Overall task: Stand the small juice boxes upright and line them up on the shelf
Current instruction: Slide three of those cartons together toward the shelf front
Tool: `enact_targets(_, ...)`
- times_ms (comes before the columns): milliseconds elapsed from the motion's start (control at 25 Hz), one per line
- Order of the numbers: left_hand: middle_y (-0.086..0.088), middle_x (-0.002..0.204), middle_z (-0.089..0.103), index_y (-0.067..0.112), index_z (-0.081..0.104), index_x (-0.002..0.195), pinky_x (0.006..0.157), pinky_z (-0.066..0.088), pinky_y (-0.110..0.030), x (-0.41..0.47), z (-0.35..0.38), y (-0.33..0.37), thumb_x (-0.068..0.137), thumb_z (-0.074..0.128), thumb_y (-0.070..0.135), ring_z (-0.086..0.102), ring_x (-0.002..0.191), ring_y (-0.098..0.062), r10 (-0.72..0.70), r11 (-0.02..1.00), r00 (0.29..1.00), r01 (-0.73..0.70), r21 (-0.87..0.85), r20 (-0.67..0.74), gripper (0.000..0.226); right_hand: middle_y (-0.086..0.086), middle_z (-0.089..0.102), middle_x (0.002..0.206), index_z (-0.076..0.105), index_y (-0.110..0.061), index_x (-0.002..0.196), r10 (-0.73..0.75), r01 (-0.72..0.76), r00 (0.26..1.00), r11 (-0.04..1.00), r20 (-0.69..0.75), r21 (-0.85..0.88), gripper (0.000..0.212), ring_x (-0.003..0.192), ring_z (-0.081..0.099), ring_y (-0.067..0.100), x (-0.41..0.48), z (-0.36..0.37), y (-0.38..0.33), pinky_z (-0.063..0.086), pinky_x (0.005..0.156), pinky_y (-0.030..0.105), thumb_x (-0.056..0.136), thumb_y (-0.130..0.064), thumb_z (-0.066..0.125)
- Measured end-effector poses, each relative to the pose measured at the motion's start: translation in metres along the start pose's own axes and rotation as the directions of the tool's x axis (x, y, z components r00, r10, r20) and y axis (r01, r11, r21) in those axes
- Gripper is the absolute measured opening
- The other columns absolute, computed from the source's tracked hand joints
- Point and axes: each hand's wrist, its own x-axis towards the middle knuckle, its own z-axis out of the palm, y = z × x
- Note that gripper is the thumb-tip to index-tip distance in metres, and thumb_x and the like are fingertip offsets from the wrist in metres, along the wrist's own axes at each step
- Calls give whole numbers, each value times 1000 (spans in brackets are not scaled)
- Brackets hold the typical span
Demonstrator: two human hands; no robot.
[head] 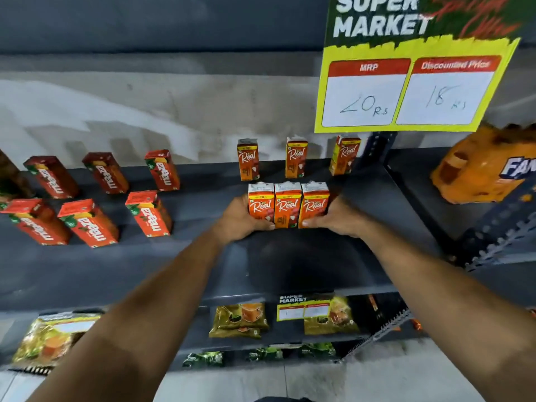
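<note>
Three small orange Real juice boxes point(288, 205) stand upright, pressed side by side, on the dark grey shelf point(290, 265). My left hand point(240, 219) presses against the leftmost box and my right hand point(333, 217) against the rightmost, squeezing the row between them. Behind them three more Real boxes stand upright and spaced apart: the left one point(248, 159), the middle one point(295, 157) and the right one point(344, 155), which leans slightly.
Several red Maaza juice boxes point(149, 213) stand in two rows on the shelf's left half. A yellow price sign point(406, 91) hangs above right. An orange Fanta pack point(487, 166) sits on the neighbouring shelf. Snack packets point(239, 319) lie on the lower shelves.
</note>
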Motion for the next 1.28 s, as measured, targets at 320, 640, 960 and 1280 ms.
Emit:
enact_targets(320, 3, 104, 72, 23, 65, 106, 88, 53, -28, -30, 25, -4, 57, 91, 9, 69, 96, -9, -91, 995, 991, 86, -56, -95, 58, -4, 63, 113, 60, -27, 111, 48, -44, 997, 996, 52, -81, 56, 108, 59, 17, -21, 9, 7, 46, 99, 38, 63, -28, 88)
enact_targets(640, 6, 101, 72, 21, 63, 111, 89, 55, -32, -66, 67, -2, 59, 91, 17, 69, 94, -7, -111, 994, 993, 111, -10, -47, 60, -20, 65, 91, 61, -38, 93, -116, 116, 993, 993, 7, 39, 47, 81, 63, -11, -77, -1, 37, 49, 81, 20, 64, -12, 87)
enact_targets(960, 9, 100, 73, 28, 62, 110, 89, 56, -38, -74, 74, -1, 50, 94, 31, 69, 93, -5, -140, 985, 986, 148, 86, -85, 68, -7, 69, 111, 59, -21, 124, -127, 127, 992, 992, 26, 18, 69, 100, 64, 3, -82, 0, 56, 49, 89, 23, 62, -24, 89)
enact_targets(1280, 9, 99, 72, 26, 63, 110, 88, 56, -39, -82, 76, 1, 52, 93, 30, 69, 92, -6, -141, 984, 986, 149, 94, -87, 65, -6, 70, 106, 62, -20, 117, -141, 141, 990, 990, 22, 15, 62, 97, 65, 6, -87, -2, 53, 51, 87, 25, 61, -20, 90)
